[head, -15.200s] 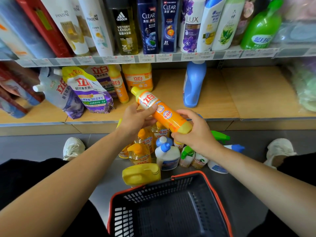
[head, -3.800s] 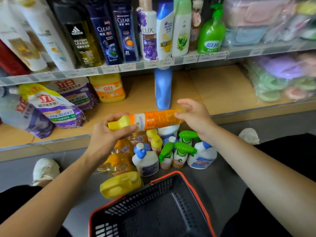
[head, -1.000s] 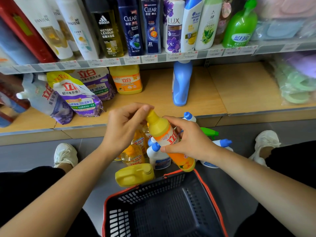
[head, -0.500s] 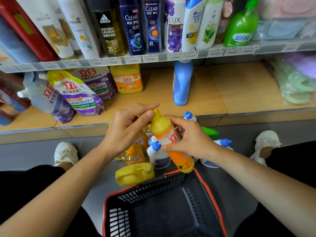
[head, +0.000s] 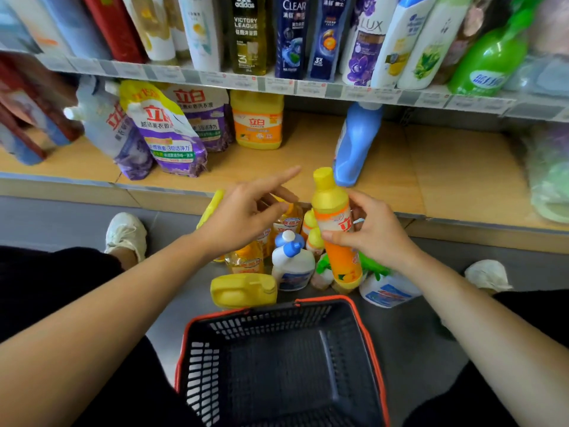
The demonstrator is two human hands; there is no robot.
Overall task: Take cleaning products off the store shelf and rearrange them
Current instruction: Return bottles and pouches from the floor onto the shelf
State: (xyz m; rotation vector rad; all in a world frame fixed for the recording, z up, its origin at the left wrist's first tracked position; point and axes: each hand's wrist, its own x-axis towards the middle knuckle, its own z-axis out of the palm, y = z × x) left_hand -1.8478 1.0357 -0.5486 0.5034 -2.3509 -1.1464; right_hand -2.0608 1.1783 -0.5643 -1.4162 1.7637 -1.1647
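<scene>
My right hand (head: 374, 232) grips an orange dish-soap bottle (head: 340, 241) with a yellow cap, held upright above the floor in front of the lower shelf (head: 400, 180). My left hand (head: 246, 215) hovers just left of the bottle, fingers spread and index finger extended, holding nothing. Below the hands, several cleaning products stand on the floor: yellow-orange soap bottles (head: 246, 260), a white bottle with a blue cap (head: 292, 263), a green-trigger sprayer (head: 385, 285) and a yellow jug (head: 243, 291) lying on its side.
A black basket with an orange rim (head: 363, 315) sits on the floor nearest me. On the lower shelf are purple refill pouches (head: 166, 134), an orange-yellow jug (head: 257, 121) and a blue bottle (head: 354, 143). Shampoo bottles (head: 292, 35) line the upper shelf. My shoes flank the floor pile.
My left hand has let go of the bottle's cap and moved left, opening its fingers. The right hand has turned the bottle more upright.
</scene>
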